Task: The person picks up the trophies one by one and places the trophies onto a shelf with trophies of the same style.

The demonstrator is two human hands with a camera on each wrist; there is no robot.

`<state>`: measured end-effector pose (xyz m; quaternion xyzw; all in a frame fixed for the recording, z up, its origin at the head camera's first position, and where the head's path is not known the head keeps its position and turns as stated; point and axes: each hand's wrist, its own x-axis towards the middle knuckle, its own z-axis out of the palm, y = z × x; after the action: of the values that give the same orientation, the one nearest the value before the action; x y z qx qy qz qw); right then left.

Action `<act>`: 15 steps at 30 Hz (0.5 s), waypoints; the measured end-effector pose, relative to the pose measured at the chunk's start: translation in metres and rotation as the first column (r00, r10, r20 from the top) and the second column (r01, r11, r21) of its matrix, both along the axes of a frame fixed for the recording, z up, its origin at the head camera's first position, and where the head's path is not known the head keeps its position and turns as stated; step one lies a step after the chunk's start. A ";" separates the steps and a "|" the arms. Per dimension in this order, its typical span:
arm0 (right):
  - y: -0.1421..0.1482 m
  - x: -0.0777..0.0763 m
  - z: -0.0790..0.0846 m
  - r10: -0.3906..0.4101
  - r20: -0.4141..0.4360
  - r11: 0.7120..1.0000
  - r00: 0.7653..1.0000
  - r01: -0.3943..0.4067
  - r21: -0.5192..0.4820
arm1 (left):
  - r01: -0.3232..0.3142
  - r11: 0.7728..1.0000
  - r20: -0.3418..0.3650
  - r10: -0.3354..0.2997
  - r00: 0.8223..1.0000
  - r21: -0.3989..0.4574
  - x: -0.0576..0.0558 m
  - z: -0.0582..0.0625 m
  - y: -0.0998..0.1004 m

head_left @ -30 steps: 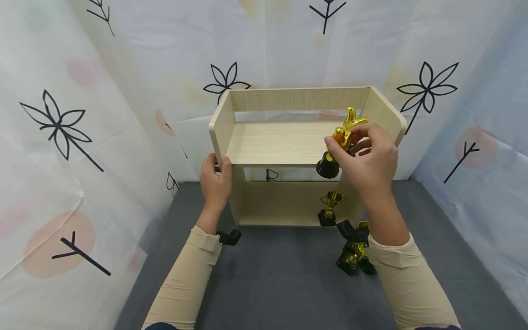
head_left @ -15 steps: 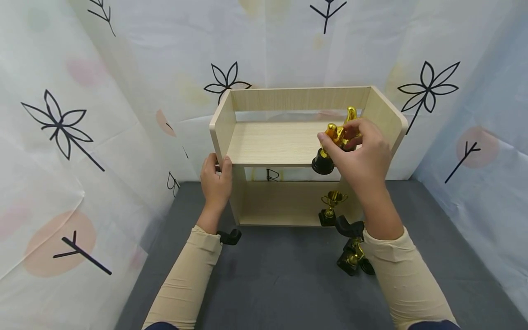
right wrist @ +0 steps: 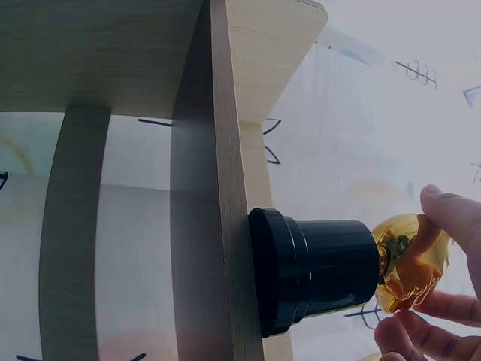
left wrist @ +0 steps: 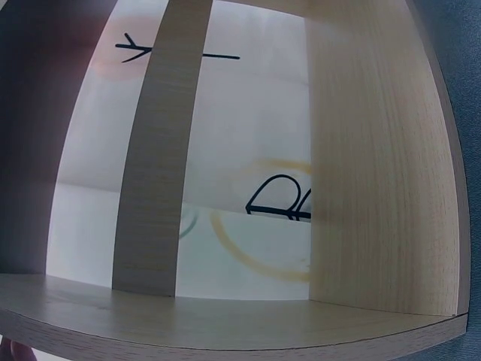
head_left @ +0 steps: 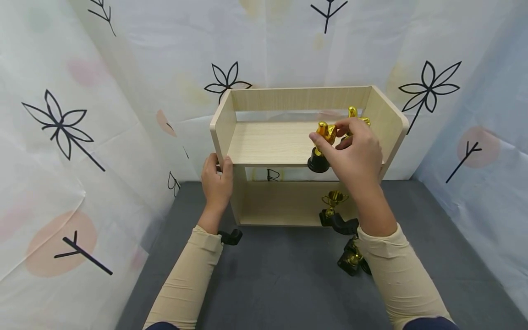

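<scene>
My right hand pinches the gold top of a small trophy with a round black base, upright at the front edge of the upper board. In the right wrist view the black base lies close against the board's edge; I cannot tell whether it rests there. Partly hidden behind the hand, another gold trophy shows above the upper shelf. My left hand grips the left side panel of the pale wooden shelf, thumb in front. A gold cup trophy stands at the right of the lower shelf.
On the grey tabletop, more gold and black trophies lie beside the right forearm, partly covered by it. Patterned white cloth hangs behind and at both sides. Each wrist carries a black strap mount.
My right hand has carried the trophy left and slightly up along the upper board's front edge, uncovering more of the trophy behind. The left hand stays in place.
</scene>
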<state>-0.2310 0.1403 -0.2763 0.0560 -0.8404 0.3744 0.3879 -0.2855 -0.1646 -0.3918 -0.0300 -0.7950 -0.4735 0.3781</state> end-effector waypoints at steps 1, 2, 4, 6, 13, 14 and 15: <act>0.000 -0.001 0.000 0.000 -0.002 1.000 1.000 0.000 0.004 | -0.001 1.000 0.000 0.001 1.000 -0.001 0.000 0.000 0.000; -0.001 -0.001 -0.001 0.000 -0.003 1.000 1.000 0.000 0.008 | -0.002 1.000 0.000 0.002 1.000 -0.002 0.000 -0.001 0.000; -0.001 -0.003 -0.002 -0.003 0.001 1.000 1.000 0.003 0.014 | -0.001 1.000 0.003 0.001 1.000 -0.004 -0.001 -0.001 0.000; -0.002 -0.004 -0.002 -0.004 0.005 1.000 1.000 0.004 0.015 | -0.001 1.000 0.003 0.001 1.000 -0.006 -0.001 -0.002 0.001; -0.005 -0.008 -0.005 -0.013 0.007 1.000 1.000 0.013 0.008 | 0.000 1.000 -0.020 0.000 1.000 -0.004 -0.001 -0.002 0.001; -0.006 -0.009 -0.005 -0.016 0.006 1.000 1.000 0.016 0.006 | 0.001 1.000 -0.023 -0.001 1.000 -0.005 -0.001 -0.002 0.001; -0.006 -0.009 -0.005 -0.018 0.007 1.000 1.000 0.018 0.004 | 0.003 1.000 -0.025 -0.003 1.000 -0.006 -0.001 -0.003 0.001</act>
<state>-0.2403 0.1342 -0.2813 0.0479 -0.8429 0.3695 0.3881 -0.2868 -0.1633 -0.3944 -0.0383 -0.7914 -0.4713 0.3873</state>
